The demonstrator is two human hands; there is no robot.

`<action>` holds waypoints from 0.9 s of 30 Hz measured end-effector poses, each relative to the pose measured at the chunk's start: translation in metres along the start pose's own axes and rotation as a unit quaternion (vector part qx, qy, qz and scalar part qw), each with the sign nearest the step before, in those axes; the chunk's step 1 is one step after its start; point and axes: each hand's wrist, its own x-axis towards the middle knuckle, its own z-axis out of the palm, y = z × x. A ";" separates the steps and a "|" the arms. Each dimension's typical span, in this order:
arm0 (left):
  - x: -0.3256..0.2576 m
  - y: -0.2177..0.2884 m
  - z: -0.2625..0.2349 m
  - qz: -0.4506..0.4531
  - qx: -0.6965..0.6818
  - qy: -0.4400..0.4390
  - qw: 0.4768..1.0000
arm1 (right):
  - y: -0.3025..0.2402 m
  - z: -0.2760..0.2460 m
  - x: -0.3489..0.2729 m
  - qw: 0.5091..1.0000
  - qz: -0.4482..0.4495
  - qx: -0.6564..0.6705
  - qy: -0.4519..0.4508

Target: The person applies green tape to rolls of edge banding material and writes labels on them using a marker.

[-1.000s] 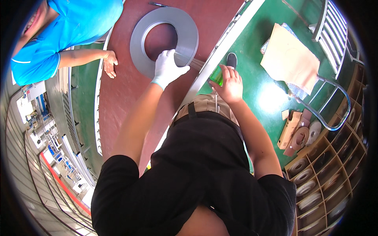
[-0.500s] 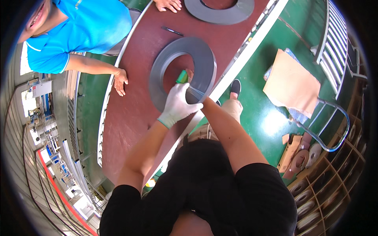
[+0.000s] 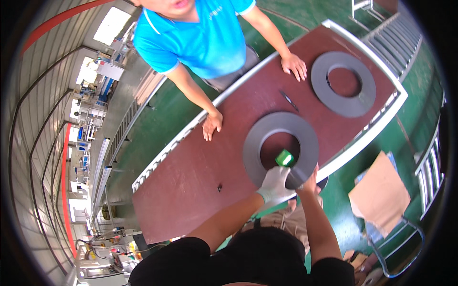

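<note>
A flat, wide dark grey ring [image 3: 305, 133] rests on the brown tabletop in front of me, its near side at the table's edge. My left hand [image 3: 276, 185], in a white glove, is closed over the ring's near band. Bare, my right hand [image 3: 311, 183] grips the outer rim just right of it, its fingers partly hidden under the ring. A small glossy green object [image 3: 285, 158] is inside the ring's opening, at my left fingertips. Its kind and whether the glove touches it are unclear.
Across the brown table [image 3: 191, 195] a person in a blue shirt [image 3: 200, 43] leans with both hands on it. A second grey ring [image 3: 343, 102] lies at the far right, with a dark pen-like tool [image 3: 288, 101] between. Cardboard [image 3: 380, 193] covers a metal-framed cart at right.
The view has turned, so the table and rings appear further right. My right hand, its fingers earlier inside the ring's opening, is now at the outer rim. My left hand stays by the near band.
</note>
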 end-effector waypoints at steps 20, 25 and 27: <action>-0.014 -0.050 0.076 -0.003 0.062 -0.036 0.997 | -0.085 -0.039 0.064 0.995 0.055 -0.016 -0.086; -0.023 -0.044 0.069 0.021 0.063 0.047 0.997 | -0.080 -0.032 0.087 0.996 0.026 -0.037 -0.074; -0.026 -0.040 0.068 0.016 0.070 0.072 0.995 | -0.088 -0.059 0.092 0.996 0.017 0.026 -0.084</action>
